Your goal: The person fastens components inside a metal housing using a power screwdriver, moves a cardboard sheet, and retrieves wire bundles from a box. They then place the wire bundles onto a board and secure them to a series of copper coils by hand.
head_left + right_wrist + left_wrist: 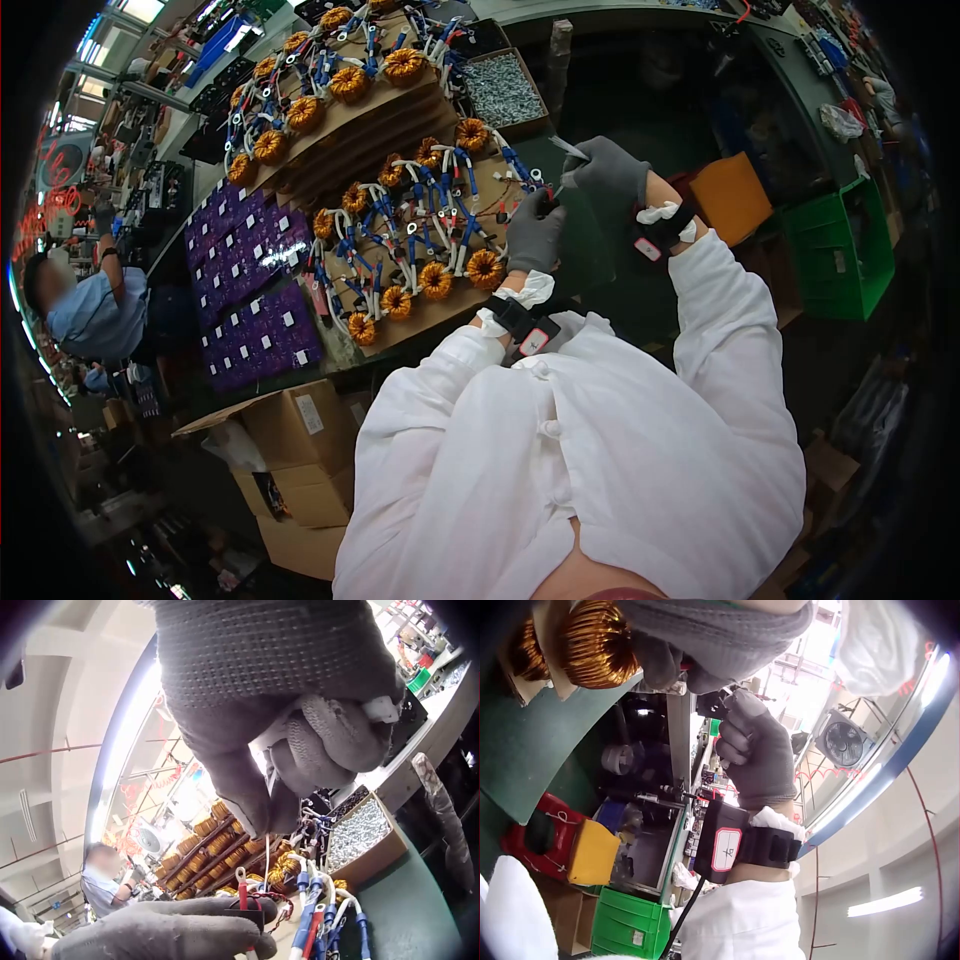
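Observation:
My gloved left hand [535, 238] pinches a small black part and a red-sleeved ring terminal [242, 889], at the right end of a cardboard sheet of wired copper coils [484, 268]. The fingers of this left hand [161, 930] lie nearly straight along the part in the right wrist view. Close above, my gloved right hand [610, 170] curls round a slim white tool [381, 709], whose thin tip [268, 859] points down toward the terminal. Both hands, the left [720, 641] and the right [759, 754], are near each other in the left wrist view.
Stacked cardboard layers with more coils [348, 84] stand behind. A box of small metal pieces [505, 88] is at the back, purple boards [245, 340] at the left. A green crate [835, 250] and a yellow-orange bin [733, 198] stand at the right; a person [95, 310] is far left.

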The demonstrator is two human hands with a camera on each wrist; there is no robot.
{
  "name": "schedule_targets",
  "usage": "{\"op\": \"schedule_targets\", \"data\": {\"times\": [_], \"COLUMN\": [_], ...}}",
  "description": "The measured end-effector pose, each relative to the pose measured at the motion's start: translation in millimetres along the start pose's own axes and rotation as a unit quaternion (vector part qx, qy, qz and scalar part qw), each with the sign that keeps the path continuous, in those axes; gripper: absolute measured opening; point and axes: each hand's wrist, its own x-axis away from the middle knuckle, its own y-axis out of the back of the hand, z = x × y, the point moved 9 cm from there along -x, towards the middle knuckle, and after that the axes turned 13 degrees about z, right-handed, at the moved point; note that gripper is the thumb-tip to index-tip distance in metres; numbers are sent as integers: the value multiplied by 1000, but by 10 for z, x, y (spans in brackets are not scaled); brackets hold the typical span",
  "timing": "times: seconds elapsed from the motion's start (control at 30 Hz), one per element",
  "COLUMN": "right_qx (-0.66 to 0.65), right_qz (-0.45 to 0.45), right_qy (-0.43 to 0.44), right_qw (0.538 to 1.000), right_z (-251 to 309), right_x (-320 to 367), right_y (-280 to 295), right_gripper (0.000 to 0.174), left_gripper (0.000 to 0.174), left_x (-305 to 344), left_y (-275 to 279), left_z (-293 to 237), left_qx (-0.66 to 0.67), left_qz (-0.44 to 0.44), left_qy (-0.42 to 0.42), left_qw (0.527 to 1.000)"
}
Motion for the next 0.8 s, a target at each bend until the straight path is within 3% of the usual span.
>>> {"op": "schedule_targets", "data": {"times": [0.13,0.27,0.37,0.53,0.63,0.73,0.8], "right_qx": [32,147,71,79,49,30,12], "right_qz": [34,-7,8,-9,-24,-17,-33], "right_qy": [32,11,-43,-13,-27,-43,-27], "right_qw": [998,989,997,997,998,998,999], "right_z": [60,263,147,56,45,-167,-163], "right_x": [-108,-6,7,-54,-1,-32,-12], "right_y": [-218,-241,-144,-220,-246,-228,-272], "right_gripper": [17,19,26,20,19,25,26], "left_gripper": [40,39,38,38,36,34,32], "left_x": [21,2,10,7,5,-72,-55], "left_y": [20,-10,13,-1,63,85,107], "left_z": [-25,13,-16,-11,-49,-123,-97], "left_qx": [17,43,34,36,-31,-150,-231], "left_qz": [-13,-7,-10,-22,-44,-7,52], "left_qy": [-23,-8,-19,-38,-42,-67,103], "left_qw": [1000,999,999,998,998,986,966]}}
